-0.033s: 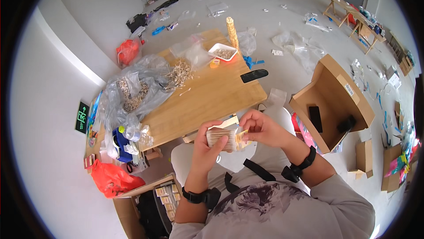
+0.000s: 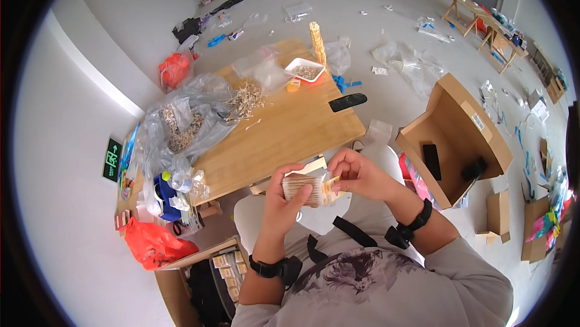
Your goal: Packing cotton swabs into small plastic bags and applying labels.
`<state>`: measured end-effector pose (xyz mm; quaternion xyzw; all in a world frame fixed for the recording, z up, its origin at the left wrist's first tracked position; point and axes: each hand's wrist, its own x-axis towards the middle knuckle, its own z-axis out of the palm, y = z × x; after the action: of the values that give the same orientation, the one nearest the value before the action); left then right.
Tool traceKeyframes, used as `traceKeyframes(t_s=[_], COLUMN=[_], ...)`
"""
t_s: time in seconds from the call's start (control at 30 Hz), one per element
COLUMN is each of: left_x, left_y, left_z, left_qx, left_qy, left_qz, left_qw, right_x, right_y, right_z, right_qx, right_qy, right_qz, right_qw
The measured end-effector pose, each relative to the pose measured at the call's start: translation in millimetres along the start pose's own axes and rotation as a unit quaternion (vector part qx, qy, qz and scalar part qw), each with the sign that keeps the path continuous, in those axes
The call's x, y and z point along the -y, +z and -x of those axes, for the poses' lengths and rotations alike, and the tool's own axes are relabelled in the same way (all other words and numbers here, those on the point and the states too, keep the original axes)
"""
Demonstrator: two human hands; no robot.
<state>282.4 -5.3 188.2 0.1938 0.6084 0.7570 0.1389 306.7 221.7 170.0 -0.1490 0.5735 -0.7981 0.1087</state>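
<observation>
In front of my torso, my left hand (image 2: pixel 284 197) is wrapped round a pack of cotton swabs (image 2: pixel 305 189), thumb on top. The pale sticks lie side by side, and a clear wrapper with a yellow label (image 2: pixel 330 188) extends from the pack's right end. My right hand (image 2: pixel 357 176) has its fingers bent in a pinch at that wrapper end. Their exact grip is partly hidden. Loose cotton swabs (image 2: pixel 246 100) are heaped on the wooden table (image 2: pixel 284 125) beyond my hands.
A grey plastic bag (image 2: pixel 208 112) with more swabs lies on the table, near a white tray (image 2: pixel 305 70) and a black object (image 2: pixel 348 103). An open cardboard box (image 2: pixel 453 140) stands at right. Lower left are a red bag (image 2: pixel 154 245) and a carton containing packs (image 2: pixel 229 275).
</observation>
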Motion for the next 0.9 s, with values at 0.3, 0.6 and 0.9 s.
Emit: traceKeyframes(t_s=[0.3,0.6,0.9], left_x=[3,6,8], left_y=[2,5,1], left_z=[0,0,-1], left_qx=[-0.008,-0.065,-0.061], left_qy=[0.012,0.005,0.013], left_qz=[0.008,-0.031,-0.083], left_qw=[1.000,0.997,0.995], right_x=[-11,-26,-24], right_y=[5,8,9], right_z=[1,4,1], right_qx=[-0.029,-0.094,-0.102], right_qy=[-0.059,-0.136,-0.149], right_qz=[-0.033,0.095,0.151], right_qw=[0.997,0.982,0.972])
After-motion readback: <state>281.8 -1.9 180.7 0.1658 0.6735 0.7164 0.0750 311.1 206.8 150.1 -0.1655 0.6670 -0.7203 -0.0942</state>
